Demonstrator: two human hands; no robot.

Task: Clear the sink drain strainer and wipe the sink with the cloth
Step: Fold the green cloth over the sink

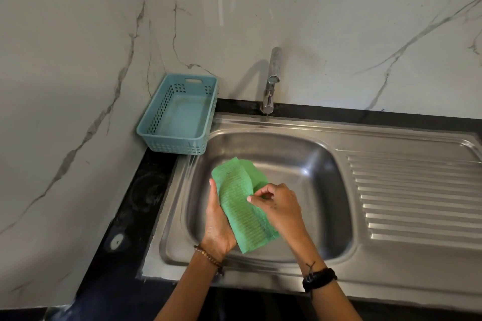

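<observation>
Head view, looking down at a steel sink w/ two bare hands over the basin. Green cloth, ribbed weave, is held above the left half of the sink basin, clear of the basin floor. It runs lengthwise from the basin's near edge toward its middle, w/ the far end folded over in a loose flap.

Left hand grasps the cloth from underneath along its left edge, palm up, thumb lying beside the fabric. Right hand pinches the cloth's right edge betw. thumb and forefinger, other fingers curled in. Drain strainer can't be made out; the cloth and hands cover the part of the basin floor below them.

Left wrist wears a beaded bracelet; right wrist wears a black band, w/ a small dark mark on the forearm just above it.

Ribbed draining board fills the sink's right side. Chrome tap stands at the sink's back edge, spout pointing forward. Blue perforated plastic basket sits at the back-left corner, partly on the black countertop and overlapping the sink rim. White marble-look wall w/ grey veins rises behind and to the left.
</observation>
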